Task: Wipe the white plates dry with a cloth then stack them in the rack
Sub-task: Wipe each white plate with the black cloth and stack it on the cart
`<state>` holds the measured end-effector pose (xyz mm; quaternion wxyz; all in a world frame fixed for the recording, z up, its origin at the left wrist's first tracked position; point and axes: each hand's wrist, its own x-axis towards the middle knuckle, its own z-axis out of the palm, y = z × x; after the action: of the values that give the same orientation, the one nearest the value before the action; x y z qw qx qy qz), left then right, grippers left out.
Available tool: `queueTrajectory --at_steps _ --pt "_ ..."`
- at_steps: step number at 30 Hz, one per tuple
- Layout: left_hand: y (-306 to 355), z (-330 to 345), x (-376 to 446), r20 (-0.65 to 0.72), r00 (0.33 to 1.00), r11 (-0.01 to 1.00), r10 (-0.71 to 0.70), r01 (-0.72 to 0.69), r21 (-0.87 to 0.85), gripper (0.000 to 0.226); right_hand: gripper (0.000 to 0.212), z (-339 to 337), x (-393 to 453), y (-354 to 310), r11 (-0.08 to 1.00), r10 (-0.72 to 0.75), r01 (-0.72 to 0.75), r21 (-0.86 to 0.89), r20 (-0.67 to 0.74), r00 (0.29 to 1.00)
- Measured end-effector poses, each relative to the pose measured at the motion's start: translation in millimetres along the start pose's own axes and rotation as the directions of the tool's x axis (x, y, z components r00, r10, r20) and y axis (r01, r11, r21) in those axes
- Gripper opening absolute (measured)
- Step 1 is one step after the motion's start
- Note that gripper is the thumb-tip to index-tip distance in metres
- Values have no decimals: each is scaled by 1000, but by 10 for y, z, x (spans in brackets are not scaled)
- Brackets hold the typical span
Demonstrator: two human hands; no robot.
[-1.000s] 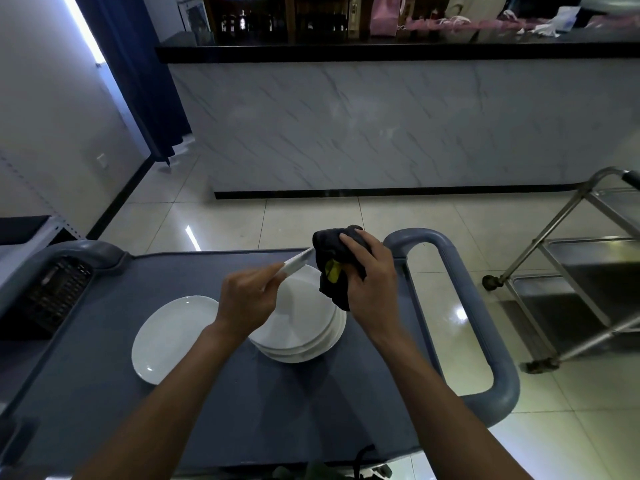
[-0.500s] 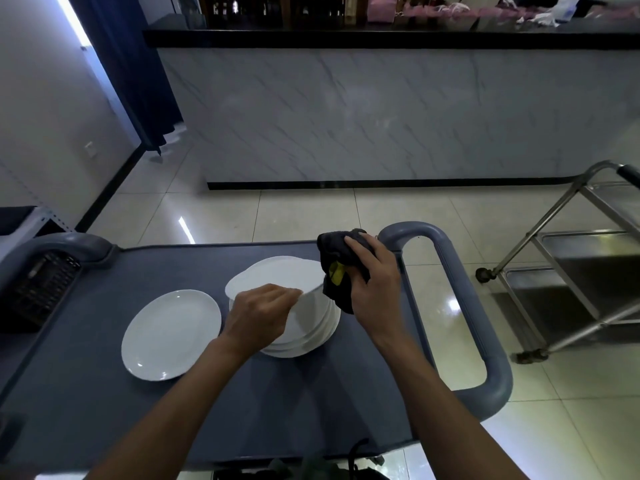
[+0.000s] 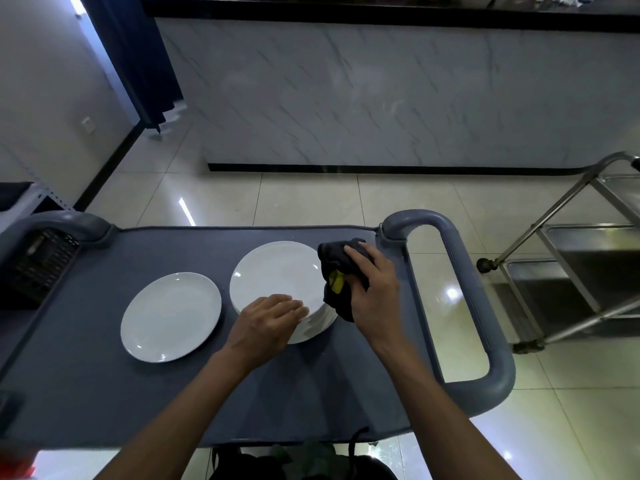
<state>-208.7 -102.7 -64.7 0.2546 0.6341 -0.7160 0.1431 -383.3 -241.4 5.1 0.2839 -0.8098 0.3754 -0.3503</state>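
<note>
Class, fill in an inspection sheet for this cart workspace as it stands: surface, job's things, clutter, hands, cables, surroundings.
Surface: grey cart top.
Job's things: stack of white plates; single plate apart on its left; dark cloth.
Clutter: black crate at the cart's left end.
Hands: left hand rests on the stack's near rim; right hand grips the cloth.
Cables: nothing seen.
Surroundings: marble counter, steel trolley, tiled floor.
</note>
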Motion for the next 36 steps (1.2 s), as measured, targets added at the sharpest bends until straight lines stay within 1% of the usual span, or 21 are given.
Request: queueTrajectory --at_steps 7,16,21,25,30,33,36 --pt "-15 96 -135 45 999 1000 11 -11 4 15 43 80 -107 73 999 32 -32 -6 41 999" --pt "8 81 -186 101 995 999 -21 25 -32 20 41 158 -166 56 999 37 -37 -6 68 997" --pt "9 14 -138 120 986 989 -113 124 -87 17 40 221 -170 1 999 32 -32 1 90 995" --pt "-101 -78 -167 86 974 975 -211 216 -52 14 41 306 -115 -97 1000 2 -2 4 95 995" --pt "-323 -260 -283 43 942 943 -332 333 -24 11 45 480 -14 -316 997 -79 76 29 102 992" --pt "-470 -390 -398 23 910 909 -414 415 -28 11 47 631 28 -497 993 -118 114 44 114 986" --pt "-639 -527 -545 6 852 852 -523 523 -35 12 46 827 59 -707 987 -156 149 62 135 978"
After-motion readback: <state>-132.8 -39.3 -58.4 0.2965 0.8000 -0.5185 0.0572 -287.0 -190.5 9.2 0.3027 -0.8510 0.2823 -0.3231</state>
